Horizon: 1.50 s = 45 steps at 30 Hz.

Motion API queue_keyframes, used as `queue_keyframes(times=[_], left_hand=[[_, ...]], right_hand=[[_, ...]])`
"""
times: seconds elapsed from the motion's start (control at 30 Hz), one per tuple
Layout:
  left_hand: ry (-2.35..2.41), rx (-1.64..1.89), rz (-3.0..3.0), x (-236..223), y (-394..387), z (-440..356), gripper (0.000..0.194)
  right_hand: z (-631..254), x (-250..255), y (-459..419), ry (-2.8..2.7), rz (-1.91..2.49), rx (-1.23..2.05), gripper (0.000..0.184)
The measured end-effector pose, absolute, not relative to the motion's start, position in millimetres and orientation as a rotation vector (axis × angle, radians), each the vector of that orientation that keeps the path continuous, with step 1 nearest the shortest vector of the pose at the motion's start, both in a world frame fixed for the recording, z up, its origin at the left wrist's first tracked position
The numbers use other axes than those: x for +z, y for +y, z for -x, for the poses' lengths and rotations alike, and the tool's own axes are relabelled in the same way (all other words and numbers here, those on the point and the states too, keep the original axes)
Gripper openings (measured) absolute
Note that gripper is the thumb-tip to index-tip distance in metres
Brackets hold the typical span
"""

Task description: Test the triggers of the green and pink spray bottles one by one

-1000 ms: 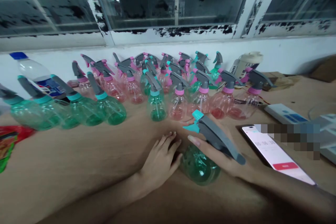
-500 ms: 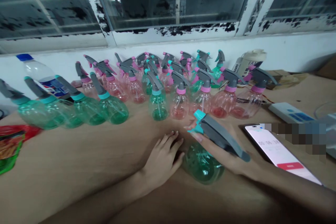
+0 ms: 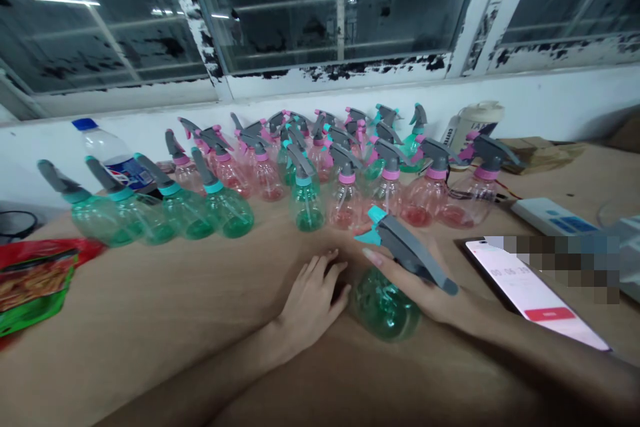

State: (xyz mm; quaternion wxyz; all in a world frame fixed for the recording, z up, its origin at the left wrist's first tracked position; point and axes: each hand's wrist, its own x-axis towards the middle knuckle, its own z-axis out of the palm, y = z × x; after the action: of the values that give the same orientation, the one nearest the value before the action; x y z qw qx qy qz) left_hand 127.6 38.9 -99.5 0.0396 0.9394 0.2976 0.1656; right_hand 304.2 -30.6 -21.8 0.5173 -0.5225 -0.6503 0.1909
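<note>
My right hand [image 3: 425,283] is wrapped round the neck of a green spray bottle [image 3: 387,307] with a grey head and turquoise nozzle and trigger. The bottle is near the table's front, its head turned so the nozzle points up and left. Part of the neck is hidden behind my thumb and palm. Flat on the table to its left lies my left hand [image 3: 314,293], fingers spread, holding nothing. Just behind stands another green spray bottle [image 3: 307,207], beside a pink spray bottle [image 3: 346,203] in a row.
Several green spray bottles [image 3: 233,213] stand at left, with more pink ones behind. A soda bottle [image 3: 125,163] and a red-green packet [image 3: 40,280] are far left. On the right lie a phone [image 3: 540,293] showing a timer and a white device [image 3: 555,217]. A white tub [image 3: 475,127] is by the wall.
The view has shifted slightly, moving the left-hand bottles rightward in the picture. My right hand and the held spray bottle have moved slightly leftward in view; my left hand stays on the table.
</note>
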Motion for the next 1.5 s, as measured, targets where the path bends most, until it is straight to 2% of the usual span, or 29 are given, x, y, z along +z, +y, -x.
queue_keyframes(times=[0.13, 0.3, 0.4, 0.73, 0.83, 0.97, 1.23, 1.4, 1.5], left_hand=[[0.906, 0.539, -2.896, -102.2, 39.4, -127.0, 0.03], [0.904, 0.524, -2.908, -102.8, 39.9, -126.9, 0.03], [0.897, 0.474, -2.929, -101.0, 39.7, -127.6, 0.031], [0.884, 0.424, -2.941, -98.2, 39.3, -127.5, 0.034], [0.883, 0.418, -2.939, -97.4, 39.4, -128.2, 0.035], [0.883, 0.45, -2.933, -99.3, 40.1, -128.5, 0.033], [0.883, 0.473, -2.981, -102.7, 40.7, -128.1, 0.034], [0.889, 0.477, -2.979, -103.6, 40.8, -128.1, 0.035], [0.875, 0.481, -2.981, -103.8, 40.7, -127.8, 0.033]], right_hand=[[-303.8, -21.9, -31.4, -1.534, 1.289, 0.458, 0.008], [-304.6, -23.4, -31.3, -1.552, 1.28, 0.518, 0.02], [-304.7, -24.2, -31.4, -1.55, 1.278, 0.495, 0.022], [-303.1, -9.8, -31.7, -1.605, 1.304, 0.462, 0.005], [-303.8, -10.6, -31.2, -1.625, 1.309, 0.409, 0.01], [-305.6, -15.0, -29.8, -1.588, 1.29, 0.462, 0.007], [-306.3, -20.9, -31.4, -1.618, 1.251, 0.413, 0.018], [-304.9, -20.3, -29.5, -1.607, 1.256, 0.36, 0.015], [-304.5, -18.1, -30.2, -1.611, 1.291, 0.408, 0.019]])
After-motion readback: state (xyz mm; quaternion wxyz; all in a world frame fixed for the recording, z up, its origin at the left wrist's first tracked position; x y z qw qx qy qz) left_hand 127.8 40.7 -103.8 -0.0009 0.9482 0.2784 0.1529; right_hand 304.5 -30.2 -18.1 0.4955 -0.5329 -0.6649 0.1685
